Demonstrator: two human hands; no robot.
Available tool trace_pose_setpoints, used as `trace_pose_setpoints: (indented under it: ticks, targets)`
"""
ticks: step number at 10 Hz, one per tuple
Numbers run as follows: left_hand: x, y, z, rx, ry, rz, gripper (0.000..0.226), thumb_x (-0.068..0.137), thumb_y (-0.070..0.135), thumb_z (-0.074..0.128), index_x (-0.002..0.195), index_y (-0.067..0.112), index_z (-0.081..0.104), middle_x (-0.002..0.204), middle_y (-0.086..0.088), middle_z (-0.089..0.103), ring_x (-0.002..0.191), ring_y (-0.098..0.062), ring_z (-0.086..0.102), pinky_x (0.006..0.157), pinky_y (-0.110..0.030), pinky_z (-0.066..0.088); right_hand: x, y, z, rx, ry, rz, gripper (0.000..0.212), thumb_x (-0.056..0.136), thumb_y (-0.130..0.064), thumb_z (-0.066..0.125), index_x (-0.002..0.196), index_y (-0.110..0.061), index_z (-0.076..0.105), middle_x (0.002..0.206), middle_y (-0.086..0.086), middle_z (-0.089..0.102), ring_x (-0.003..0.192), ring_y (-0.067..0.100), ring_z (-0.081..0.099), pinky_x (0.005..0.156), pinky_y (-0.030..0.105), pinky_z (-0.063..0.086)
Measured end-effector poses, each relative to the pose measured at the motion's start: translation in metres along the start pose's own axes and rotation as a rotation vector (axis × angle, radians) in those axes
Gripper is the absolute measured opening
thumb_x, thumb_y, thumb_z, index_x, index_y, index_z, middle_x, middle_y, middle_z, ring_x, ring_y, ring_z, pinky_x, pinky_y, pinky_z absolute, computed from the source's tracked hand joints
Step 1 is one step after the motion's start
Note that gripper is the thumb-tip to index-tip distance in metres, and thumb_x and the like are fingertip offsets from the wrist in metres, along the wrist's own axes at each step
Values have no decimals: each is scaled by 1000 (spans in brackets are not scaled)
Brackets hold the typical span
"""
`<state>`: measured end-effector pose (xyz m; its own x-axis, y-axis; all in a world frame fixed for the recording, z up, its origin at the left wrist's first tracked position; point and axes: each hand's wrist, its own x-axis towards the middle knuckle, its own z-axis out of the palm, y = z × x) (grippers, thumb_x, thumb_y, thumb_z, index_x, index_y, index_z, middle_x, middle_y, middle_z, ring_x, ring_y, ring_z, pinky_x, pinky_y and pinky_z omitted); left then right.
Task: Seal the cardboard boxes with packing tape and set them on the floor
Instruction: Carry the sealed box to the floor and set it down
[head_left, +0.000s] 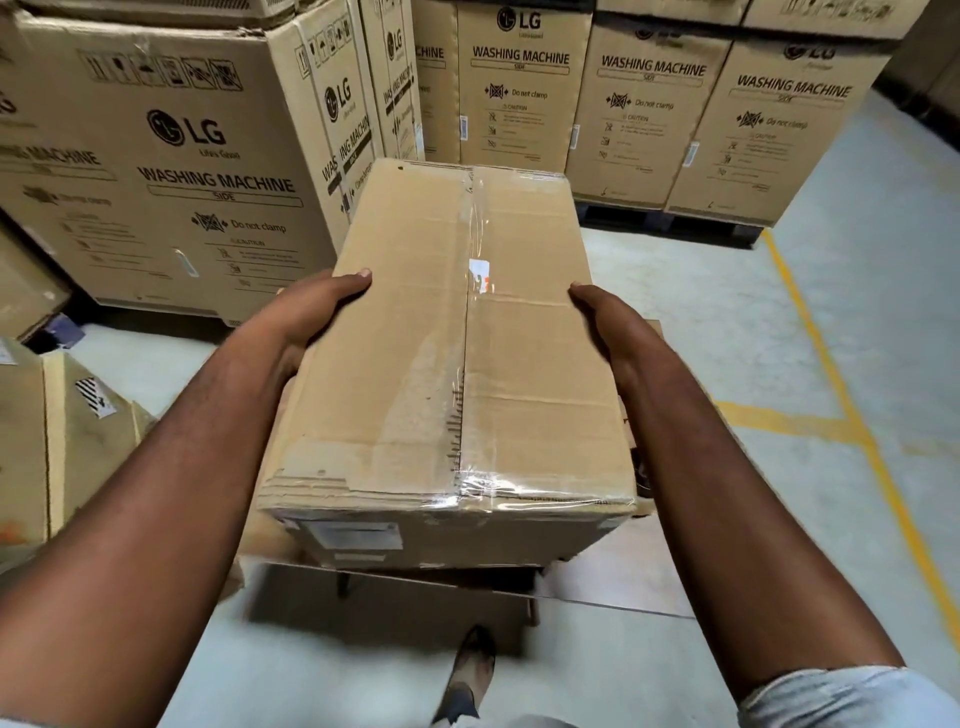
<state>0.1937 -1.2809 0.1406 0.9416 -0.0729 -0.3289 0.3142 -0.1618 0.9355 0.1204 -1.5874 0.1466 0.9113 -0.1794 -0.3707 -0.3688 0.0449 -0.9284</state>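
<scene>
The left hand (324, 304) and right hand (597, 314) gripped the taped brown cardboard box (457, 374). Taping looked done; it next needed setting flat on the grey floor (727, 322).

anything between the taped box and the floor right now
Yes. The taped box, held by the left hand and right hand, is over loose cardboard lying on the floor. Bare floor shows to the right, by the yellow line.
</scene>
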Motion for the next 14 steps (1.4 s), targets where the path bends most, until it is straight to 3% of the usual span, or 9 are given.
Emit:
trace_pose_setpoints:
  ticks: [1,3,5,8,9,10,11,12,14]
  targets:
    - [-34,-8,9,3,14,11,41,92,39,65,126,16,64,109,-7,75,84,-21,73,70,-32,57,-25,10,-18,28,-34,-21,20,102,-33,51,86,-25,59,56,-15,68,48,-1,63,47,12,50]
    - [-115,-27,46,-53,32,39,34,93,37,64,117,13,67,101,-6,77,81,-20,74,83,-37,59,-88,41,-60,4,-89,-7,23,103,-27,47,83,-22,57,46,-16,63,40,-2,60,41,11,47]
    - [-186,-39,98,-129,30,-10,23,100,33,55,97,14,69,78,0,77,64,-14,73,56,-24,58,-136,65,-114,42,-55,27,19,100,-31,52,91,-21,66,63,-9,72,56,7,68,52,17,53]
    - [-240,-42,209,-51,-23,96,21,103,24,50,107,11,66,77,1,76,61,-13,71,53,-23,56,-180,92,-230,146,-16,75,28,100,-37,49,105,-18,69,76,1,76,62,17,72,55,23,57]
    - [-247,-44,261,-27,-35,105,23,101,23,53,115,9,65,90,-5,76,66,-16,72,58,-26,57,-186,106,-285,134,-31,86,33,103,-40,46,109,-17,68,82,1,77,67,16,73,58,24,57]
    - [-257,-50,327,-33,-23,79,31,99,28,58,126,12,56,97,-7,73,72,-19,71,59,-30,57,-192,118,-354,81,22,67,39,102,-43,46,122,-13,61,95,6,75,71,17,73,56,25,56]
    - [-274,-57,397,-58,10,68,21,99,25,58,117,14,56,86,-4,74,64,-15,71,52,-27,56,-189,132,-421,33,31,36,55,99,-49,50,139,-11,47,119,13,68,84,23,72,59,30,57]
    - [-281,-68,466,-70,35,61,43,93,33,63,129,14,53,111,-12,72,86,-23,73,69,-36,58,-195,143,-486,13,56,3,48,101,-48,50,135,-15,43,115,10,65,87,22,67,64,31,55]
    - [-285,-81,564,-35,-24,50,48,92,37,64,136,19,54,121,-5,69,103,-25,70,84,-39,57,-194,161,-586,-6,112,-39,45,101,-47,50,135,-18,44,125,8,65,104,21,65,86,35,54]
